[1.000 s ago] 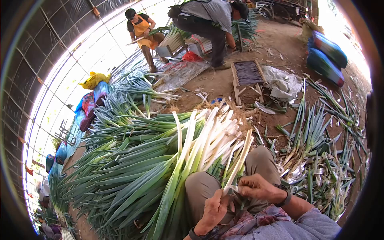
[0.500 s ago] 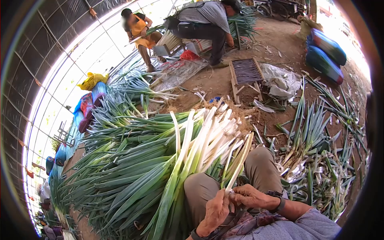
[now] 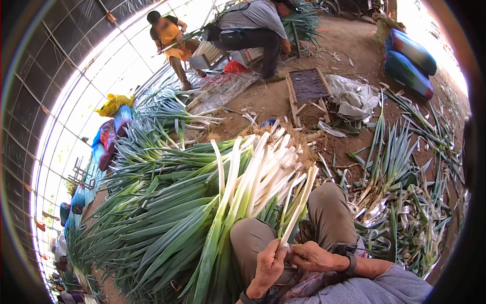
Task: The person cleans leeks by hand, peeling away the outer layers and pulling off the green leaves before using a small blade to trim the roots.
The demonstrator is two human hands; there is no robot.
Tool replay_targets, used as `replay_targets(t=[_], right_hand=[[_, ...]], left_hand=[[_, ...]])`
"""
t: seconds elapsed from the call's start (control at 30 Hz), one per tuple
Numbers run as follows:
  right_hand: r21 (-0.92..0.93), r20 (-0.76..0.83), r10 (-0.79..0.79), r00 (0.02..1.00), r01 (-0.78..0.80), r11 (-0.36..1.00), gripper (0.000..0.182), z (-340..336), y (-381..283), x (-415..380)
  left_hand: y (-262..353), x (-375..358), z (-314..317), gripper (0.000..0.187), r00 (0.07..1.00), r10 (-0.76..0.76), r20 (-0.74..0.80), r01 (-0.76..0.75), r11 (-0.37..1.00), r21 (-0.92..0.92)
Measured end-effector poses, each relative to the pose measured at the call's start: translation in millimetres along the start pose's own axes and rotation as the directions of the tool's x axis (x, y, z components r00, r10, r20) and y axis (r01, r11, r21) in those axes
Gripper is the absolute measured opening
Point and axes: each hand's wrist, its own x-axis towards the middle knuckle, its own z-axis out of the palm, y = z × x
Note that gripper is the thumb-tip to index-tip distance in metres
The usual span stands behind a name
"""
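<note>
Head view: a dirt floor (image 3: 283, 104) under a netted tunnel cover carries everything here. The largest thing on it is a heap of leeks (image 3: 172, 202), filling the floor's left side and lying with green tops toward the lower left edge and white shanks fanned toward the middle. Right of the knees, along the floor's right side, lies a spread of cut green trimmings (image 3: 405, 202). Toward the far edge stand a low wooden slatted stool (image 3: 307, 88) and, just beside it, a crumpled white sack (image 3: 354, 99); two blue bundles (image 3: 409, 63) lie at the far right corner. Two other people work at the far edge, one in an orange apron (image 3: 169, 38), one bent over in a grey shirt (image 3: 253, 20) (both well apart from the wearer).

At the near edge, over the wearer's lap, a single leek stalk (image 3: 298, 205) slants up from the hands. The left hand (image 3: 268, 263) is curled closed around its lower end. The right hand (image 3: 314, 256), just beside it, has its fingers pinched at the same end, touching the stalk.
</note>
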Motion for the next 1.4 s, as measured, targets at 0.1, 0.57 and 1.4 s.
replay_targets(t=[0.1, 0.57, 1.4], right_hand=[[-0.030, -0.003, 0.037, 0.999, -0.037, 0.999, 0.018, 0.2, -0.2, -1.8], [0.404, -0.016, 0.234, 0.972, -0.208, 0.891, 0.044, -19.0, -26.6, 1.9], [0.143, -0.080, 0.039, 0.996, -0.028, 0.989, 0.029, -23.7, -25.0, -17.8]], left_hand=[[11.7, 0.7, 0.9, 0.021, 0.997, -0.075, 0.024, 0.074, 0.996, 0.052], [20.5, -6.7, 19.8, 0.021, 0.989, 0.142, -0.039, -0.119, 0.927, 0.356], [18.5, -9.2, 36.0, 0.010, 0.977, 0.213, -0.029, -0.186, 0.905, 0.382]])
